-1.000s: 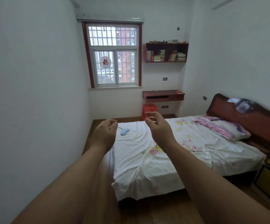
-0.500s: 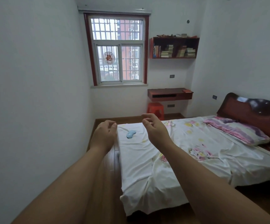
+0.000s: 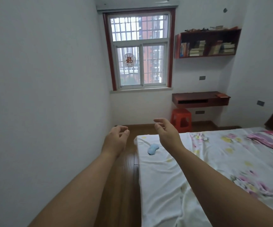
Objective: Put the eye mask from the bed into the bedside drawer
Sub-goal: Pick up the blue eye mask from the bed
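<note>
The left hand (image 3: 116, 138) hovers over the floor, fingers loosely curled, empty. The eye mask (image 3: 153, 149) lies near the bed (image 3: 173, 177) corner, at seven o'clock of the right hand (image 3: 166, 135), whose fingers are spread, probably readying a reach.

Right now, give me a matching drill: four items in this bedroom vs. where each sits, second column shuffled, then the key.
Items:
1. eye mask
2. stool
3. books
4. pillow

Places:
A. on the wall shelf right of the window
B. on the bed's far left corner, between the two hands in view
C. on the bed at the right edge of view, near the headboard
D. on the floor under the wall-mounted desk

Pairs: 1-B, 2-D, 3-A, 4-C
</note>
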### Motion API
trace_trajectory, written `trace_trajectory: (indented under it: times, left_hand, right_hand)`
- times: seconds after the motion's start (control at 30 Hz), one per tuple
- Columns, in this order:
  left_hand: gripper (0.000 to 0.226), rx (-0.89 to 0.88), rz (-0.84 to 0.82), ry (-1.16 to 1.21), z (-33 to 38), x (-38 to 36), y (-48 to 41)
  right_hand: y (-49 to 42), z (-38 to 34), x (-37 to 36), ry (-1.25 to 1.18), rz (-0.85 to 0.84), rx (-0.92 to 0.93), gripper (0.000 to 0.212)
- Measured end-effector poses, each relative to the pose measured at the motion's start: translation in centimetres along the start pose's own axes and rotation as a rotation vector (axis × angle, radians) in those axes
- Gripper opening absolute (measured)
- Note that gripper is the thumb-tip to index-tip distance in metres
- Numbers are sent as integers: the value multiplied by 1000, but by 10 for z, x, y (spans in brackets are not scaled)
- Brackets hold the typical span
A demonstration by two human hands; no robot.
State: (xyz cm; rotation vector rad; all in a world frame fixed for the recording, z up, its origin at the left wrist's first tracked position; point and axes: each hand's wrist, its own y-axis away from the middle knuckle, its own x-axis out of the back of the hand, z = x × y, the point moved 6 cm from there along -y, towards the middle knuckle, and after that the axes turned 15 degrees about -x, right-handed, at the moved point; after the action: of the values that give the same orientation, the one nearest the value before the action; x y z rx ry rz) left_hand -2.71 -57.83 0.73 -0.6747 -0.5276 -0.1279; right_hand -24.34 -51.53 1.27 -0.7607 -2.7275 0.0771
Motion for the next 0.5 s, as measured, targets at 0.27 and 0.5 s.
trace_trajectory:
  times: [0.27, 0.5]
  left_hand:
    - [17, 15, -40, 31, -108, -30, -94]
    - [21, -54, -105, 69, -216, -44, -193]
  right_hand:
    - [-116, 31, -80, -17, -8, -66, 23]
    - [-200, 55, -156, -12, 107, -135, 24]
